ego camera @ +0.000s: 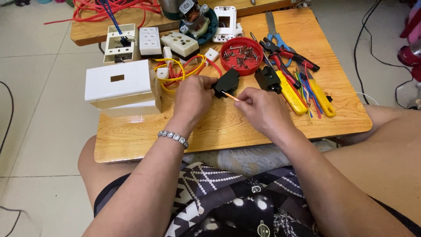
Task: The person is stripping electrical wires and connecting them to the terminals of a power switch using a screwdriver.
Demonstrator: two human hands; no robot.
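Left hand (193,97) clamps the small black plastic plug body (227,82), right hand (258,107) pinches the thin orange-handled driver (231,96) at it; I'd keep body braced, tip square.

Home electrical workspace: low wooden bench (228,127) on a tiled floor (39,109), crowded with socket plates (150,42), white switch box (119,84), red wire (114,8), screw-filled red lid (241,55), pliers (287,55).

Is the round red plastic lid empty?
No, the round red plastic lid on the wooden table holds a heap of small metal screws.
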